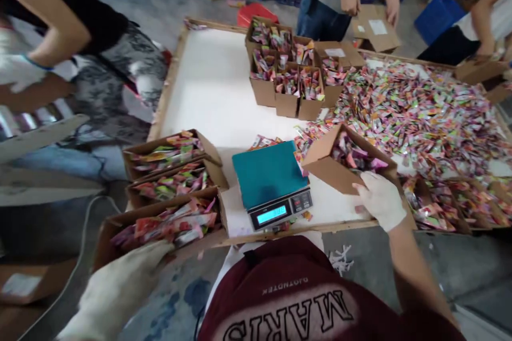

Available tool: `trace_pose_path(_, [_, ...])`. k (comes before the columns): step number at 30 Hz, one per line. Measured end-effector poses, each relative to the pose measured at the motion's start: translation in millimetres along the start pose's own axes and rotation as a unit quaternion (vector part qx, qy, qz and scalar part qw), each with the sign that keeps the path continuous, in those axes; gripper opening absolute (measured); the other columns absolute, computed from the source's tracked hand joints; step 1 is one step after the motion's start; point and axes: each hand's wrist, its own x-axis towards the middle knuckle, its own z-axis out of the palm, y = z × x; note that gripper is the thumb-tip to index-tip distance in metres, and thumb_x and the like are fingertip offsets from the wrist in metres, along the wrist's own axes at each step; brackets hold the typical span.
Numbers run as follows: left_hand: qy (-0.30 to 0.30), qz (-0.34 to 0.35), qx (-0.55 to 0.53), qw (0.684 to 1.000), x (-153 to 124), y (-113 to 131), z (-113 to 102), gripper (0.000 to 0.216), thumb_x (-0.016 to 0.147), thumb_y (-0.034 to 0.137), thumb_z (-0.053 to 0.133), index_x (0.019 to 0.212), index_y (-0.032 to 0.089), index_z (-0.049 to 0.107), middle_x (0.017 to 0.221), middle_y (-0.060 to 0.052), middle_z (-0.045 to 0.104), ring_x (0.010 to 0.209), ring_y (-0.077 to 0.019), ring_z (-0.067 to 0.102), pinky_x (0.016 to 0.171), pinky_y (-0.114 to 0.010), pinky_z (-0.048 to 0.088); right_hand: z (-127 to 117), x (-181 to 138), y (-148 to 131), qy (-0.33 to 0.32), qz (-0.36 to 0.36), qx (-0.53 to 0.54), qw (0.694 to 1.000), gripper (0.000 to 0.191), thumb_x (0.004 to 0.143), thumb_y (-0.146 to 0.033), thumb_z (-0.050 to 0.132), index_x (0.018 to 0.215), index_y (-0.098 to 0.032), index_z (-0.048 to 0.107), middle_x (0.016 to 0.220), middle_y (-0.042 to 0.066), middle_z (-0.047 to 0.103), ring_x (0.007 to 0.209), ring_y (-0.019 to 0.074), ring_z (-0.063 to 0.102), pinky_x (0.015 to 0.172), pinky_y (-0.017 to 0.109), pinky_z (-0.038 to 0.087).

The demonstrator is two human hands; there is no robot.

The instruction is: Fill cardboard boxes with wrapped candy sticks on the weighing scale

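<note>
My left hand (pixel 124 279), in a white glove, is at the near wall of a cardboard box (pixel 204 242) filled with small wrapped packets (pixel 172 224). Its fingers are partly hidden and a little blurred, but they close on the box's edge. On the right, my gloved right hand (pixel 382 200) grips the side of another cardboard box (pixel 334 170), tilted, with purple and pink packets (pixel 354 154) inside. Between the two boxes stands a digital scale (pixel 270 176) with a bare teal plate and a lit blue display (pixel 272 214).
Two more filled boxes (pixel 168 184) stand beyond the left box. A cluster of filled boxes (pixel 288 88) stands on the white table (pixel 212 74). Loose packets (pixel 420 112) form a large pile at right, with boxes (pixel 452 205) before it. Across, a person's hands (pixel 350 0) hold a carton.
</note>
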Motion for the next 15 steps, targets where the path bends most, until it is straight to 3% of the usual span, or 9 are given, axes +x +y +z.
trace_pose_path(5, [-0.019, -0.045, 0.041, 0.998, 26, 9, 28, 0.045, 0.087, 0.03, 0.039, 0.11, 0.025, 0.078, 0.127, -0.007, 0.073, 0.12, -0.029, 0.068, 0.106, -0.044, 0.057, 19, 58, -91, -0.051, -0.139, 0.003, 0.989, 0.031, 0.098, -0.019, 0.047, 0.116, -0.019, 0.072, 0.111, 0.012, 0.071, 0.103, 0.0247, 0.061, 0.091, 0.036, 0.046])
trace_pose_path(9, [-0.045, -0.026, 0.035, 0.998, 55, 23, 54, 0.043, 0.088, 0.024, 0.042, 0.11, 0.02, 0.078, 0.125, -0.013, 0.072, 0.116, -0.0295, 0.069, 0.102, -0.041, 0.057, 44, 91, -146, -0.114, -0.209, 0.013, 0.971, 0.025, 0.092, -0.012, 0.054, 0.108, -0.018, 0.073, 0.103, 0.01, 0.072, 0.098, 0.0198, 0.061, 0.09, 0.032, 0.044])
trace_pose_path(12, [-0.039, -0.036, 0.035, 0.998, 71, 26, 59, 0.047, 0.088, 0.02, 0.039, 0.118, 0.018, 0.075, 0.13, -0.016, 0.069, 0.116, -0.0322, 0.068, 0.097, -0.044, 0.057, 45, 91, -151, -0.14, -0.23, 0.02, 0.963, 0.024, 0.092, -0.013, 0.056, 0.11, -0.017, 0.072, 0.107, 0.01, 0.072, 0.1, 0.02, 0.062, 0.093, 0.033, 0.046])
trace_pose_path(15, [-0.027, -0.041, 0.03, 0.998, 93, 25, 53, 0.047, 0.086, 0.019, 0.043, 0.122, 0.018, 0.073, 0.132, -0.017, 0.067, 0.119, -0.0313, 0.066, 0.1, -0.043, 0.055, 33, 77, -127, -0.076, -0.255, 0.12, 0.956, 0.023, 0.097, -0.022, 0.057, 0.115, -0.02, 0.071, 0.117, 0.01, 0.071, 0.11, 0.0212, 0.063, 0.1, 0.035, 0.048])
